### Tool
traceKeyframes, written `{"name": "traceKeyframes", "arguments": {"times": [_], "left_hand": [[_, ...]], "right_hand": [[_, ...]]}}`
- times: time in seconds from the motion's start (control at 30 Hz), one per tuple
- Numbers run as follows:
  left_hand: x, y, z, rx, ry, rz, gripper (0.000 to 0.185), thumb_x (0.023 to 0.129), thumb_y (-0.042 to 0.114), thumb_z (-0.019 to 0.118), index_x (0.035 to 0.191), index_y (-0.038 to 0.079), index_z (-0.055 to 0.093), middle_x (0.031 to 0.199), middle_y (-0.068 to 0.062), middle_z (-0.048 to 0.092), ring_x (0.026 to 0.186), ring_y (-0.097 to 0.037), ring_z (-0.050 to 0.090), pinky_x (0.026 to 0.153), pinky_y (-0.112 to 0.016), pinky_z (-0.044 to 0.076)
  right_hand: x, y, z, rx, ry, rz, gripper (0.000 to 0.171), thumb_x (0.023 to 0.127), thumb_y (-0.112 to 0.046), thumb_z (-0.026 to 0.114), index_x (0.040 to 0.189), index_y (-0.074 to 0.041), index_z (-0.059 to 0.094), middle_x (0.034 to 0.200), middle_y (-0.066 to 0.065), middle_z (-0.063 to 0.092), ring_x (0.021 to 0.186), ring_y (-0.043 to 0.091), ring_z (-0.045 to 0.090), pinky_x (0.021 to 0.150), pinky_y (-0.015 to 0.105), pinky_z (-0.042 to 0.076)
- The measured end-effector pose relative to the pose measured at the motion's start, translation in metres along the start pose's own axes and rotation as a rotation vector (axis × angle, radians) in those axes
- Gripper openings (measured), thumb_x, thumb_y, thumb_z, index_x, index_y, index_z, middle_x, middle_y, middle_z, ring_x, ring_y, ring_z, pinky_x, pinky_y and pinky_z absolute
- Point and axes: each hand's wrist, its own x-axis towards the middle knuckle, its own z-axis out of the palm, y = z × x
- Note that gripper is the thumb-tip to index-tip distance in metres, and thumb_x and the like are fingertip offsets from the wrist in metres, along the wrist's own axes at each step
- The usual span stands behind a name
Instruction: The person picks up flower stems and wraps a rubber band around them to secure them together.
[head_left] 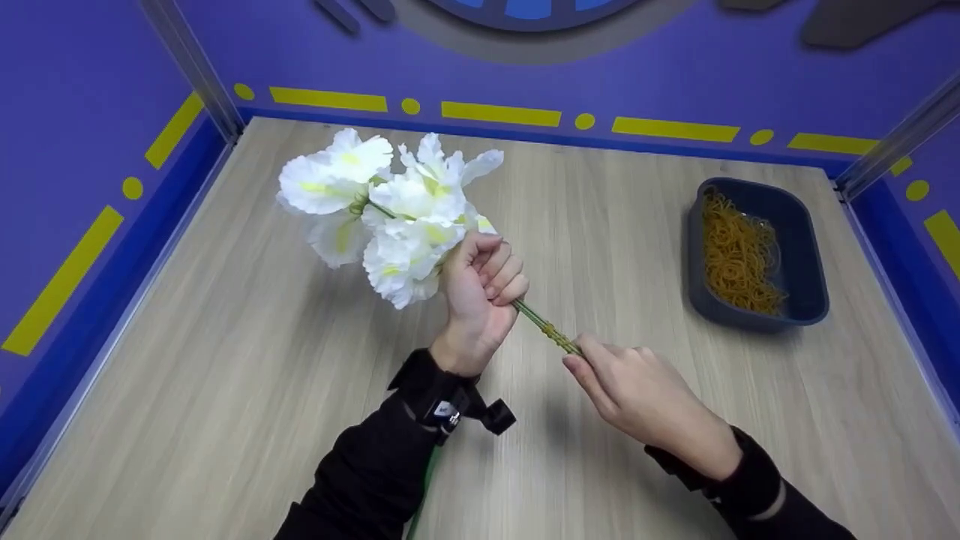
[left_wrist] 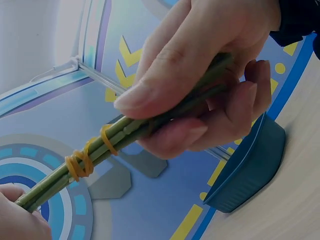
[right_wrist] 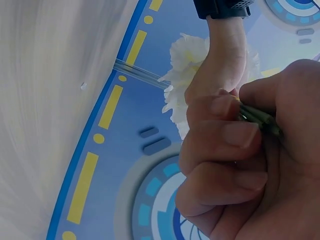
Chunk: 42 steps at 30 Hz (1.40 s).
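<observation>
A bunch of white artificial flowers (head_left: 416, 195) with yellow centres is held above the table, heads toward the back left. My left hand (head_left: 484, 300) grips the green stems (head_left: 531, 312) just below the blooms. Lower down, my right hand (head_left: 649, 394) pinches the stem ends between thumb and fingers. Yellow rubber bands (left_wrist: 80, 164) are wound round the stems between the two hands, with one loop closer to the right fingertips. In the right wrist view, the curled right fingers (right_wrist: 220, 165) wrap the stem ends, and the flowers show behind the left hand.
A dark grey tub (head_left: 806, 262) stands at the right of the table (head_left: 600, 225), holding a heap of yellow rubber bands (head_left: 739, 259). Blue panels (head_left: 525, 67) with yellow marks wall in the table's back and sides.
</observation>
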Motion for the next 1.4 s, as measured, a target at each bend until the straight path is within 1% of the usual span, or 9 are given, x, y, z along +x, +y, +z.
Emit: {"name": "traceKeyframes", "arguments": {"times": [0.37, 0.57, 0.67, 0.87, 1.0, 1.1, 1.2, 1.33, 1.4], "left_hand": [[0.000, -0.002, -0.001, 0.074, -0.030, -0.116, 0.043, 0.093, 0.007, 0.041, 0.053, 0.021, 0.031, 0.045, 0.010, 0.027, 0.036, 0.000, 0.026, 0.037, -0.014, 0.015], [0.004, -0.005, -0.001, 0.111, -0.003, -0.168, 0.043, 0.094, 0.007, 0.043, 0.055, 0.021, 0.031, 0.046, 0.011, 0.029, 0.036, 0.000, 0.028, 0.037, -0.013, 0.017], [0.006, -0.005, -0.002, 0.170, -0.016, -0.192, 0.040, 0.096, 0.008, 0.044, 0.059, 0.020, 0.033, 0.050, 0.011, 0.030, 0.039, 0.000, 0.030, 0.039, -0.013, 0.020], [0.005, -0.008, -0.003, 0.411, -0.026, -0.166, 0.029, 0.096, 0.009, 0.055, 0.071, 0.014, 0.043, 0.061, 0.005, 0.037, 0.050, -0.005, 0.036, 0.049, -0.017, 0.031], [0.002, -0.011, -0.001, 0.560, -0.087, -0.139, 0.011, 0.093, 0.010, 0.062, 0.096, 0.010, 0.051, 0.069, -0.001, 0.049, 0.060, -0.012, 0.049, 0.060, -0.025, 0.045], [0.001, -0.015, 0.000, 0.680, -0.142, -0.141, 0.032, 0.094, 0.010, 0.062, 0.124, 0.008, 0.049, 0.080, -0.005, 0.059, 0.073, -0.017, 0.059, 0.071, -0.028, 0.051], [0.002, -0.018, -0.001, 0.839, -0.186, -0.153, 0.047, 0.097, 0.013, 0.061, 0.141, 0.005, 0.046, 0.095, -0.007, 0.065, 0.090, -0.019, 0.063, 0.083, -0.029, 0.050], [0.004, -0.019, -0.006, 1.076, -0.262, -0.170, 0.046, 0.104, 0.017, 0.055, 0.146, 0.002, 0.046, 0.114, -0.008, 0.068, 0.105, -0.019, 0.062, 0.091, -0.030, 0.049], [0.005, -0.020, -0.010, 1.214, -0.310, -0.151, 0.043, 0.106, 0.019, 0.052, 0.145, 0.001, 0.048, 0.120, -0.009, 0.068, 0.111, -0.019, 0.063, 0.094, -0.030, 0.050]], "right_hand": [[0.004, 0.002, 0.002, 0.113, -0.014, 0.024, 0.034, 0.101, -0.026, 0.063, 0.073, -0.022, 0.043, 0.065, -0.018, 0.030, 0.052, -0.003, 0.028, 0.043, 0.018, 0.025], [0.004, 0.005, 0.007, 0.140, -0.038, 0.061, 0.030, 0.100, -0.026, 0.064, 0.077, -0.021, 0.046, 0.062, -0.019, 0.029, 0.050, -0.004, 0.026, 0.043, 0.018, 0.023], [0.004, 0.007, 0.012, 0.156, -0.061, 0.070, 0.028, 0.101, -0.026, 0.063, 0.079, -0.021, 0.047, 0.062, -0.019, 0.028, 0.050, -0.003, 0.026, 0.043, 0.019, 0.022], [0.007, 0.009, 0.022, 0.252, -0.066, 0.112, 0.030, 0.103, -0.027, 0.060, 0.076, -0.022, 0.047, 0.059, -0.019, 0.036, 0.047, -0.004, 0.033, 0.041, 0.019, 0.028], [0.008, 0.011, 0.026, 0.355, -0.027, 0.152, 0.028, 0.104, -0.025, 0.059, 0.078, -0.022, 0.049, 0.059, -0.019, 0.042, 0.047, -0.003, 0.038, 0.040, 0.021, 0.032], [0.009, 0.014, 0.028, 0.404, 0.020, 0.168, 0.024, 0.103, -0.022, 0.060, 0.081, -0.021, 0.052, 0.059, -0.019, 0.043, 0.047, -0.003, 0.040, 0.040, 0.020, 0.034], [0.010, 0.016, 0.030, 0.413, 0.079, 0.171, 0.021, 0.101, -0.019, 0.063, 0.082, -0.019, 0.054, 0.061, -0.020, 0.042, 0.049, -0.003, 0.040, 0.041, 0.019, 0.034], [0.010, 0.019, 0.033, 0.412, 0.116, 0.191, 0.024, 0.099, -0.016, 0.066, 0.080, -0.017, 0.053, 0.062, -0.016, 0.042, 0.050, 0.001, 0.039, 0.042, 0.019, 0.032], [0.010, 0.021, 0.035, 0.412, 0.107, 0.221, 0.025, 0.099, -0.017, 0.066, 0.079, -0.017, 0.052, 0.061, -0.014, 0.043, 0.049, 0.003, 0.040, 0.043, 0.020, 0.032]]}}
